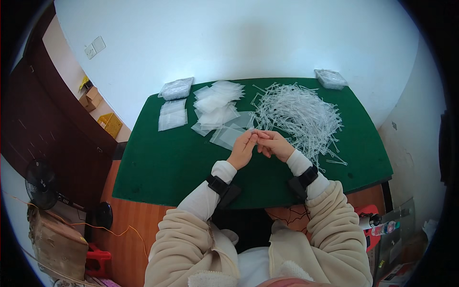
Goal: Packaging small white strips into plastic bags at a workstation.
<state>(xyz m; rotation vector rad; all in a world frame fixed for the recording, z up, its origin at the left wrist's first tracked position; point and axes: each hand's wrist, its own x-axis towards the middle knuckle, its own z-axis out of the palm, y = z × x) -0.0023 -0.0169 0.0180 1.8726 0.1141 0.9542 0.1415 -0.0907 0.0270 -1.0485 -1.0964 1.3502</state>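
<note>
My left hand (243, 149) and my right hand (276, 145) meet above the table's middle, fingers bent and fingertips pressed together. Whatever they pinch is mostly hidden; a few pale looped ends show just beyond the fingertips, and I cannot tell whether these are held or lie on the pile behind. Right beyond my right hand spreads a large tangled heap of thin clear plastic strips with looped ends (299, 110). Small clear flat bags (225, 136) lie partly behind my left hand, and a looser heap of frosted bags (217, 103) sits farther back.
The table has a green cloth top (162, 162). At its back left are a neat row of clear bags (172, 115) and a wrapped bundle (176, 88); another wrapped bundle (331, 79) stands back right. A black fan (42, 178) and cardboard box (57, 244) are left on the floor side.
</note>
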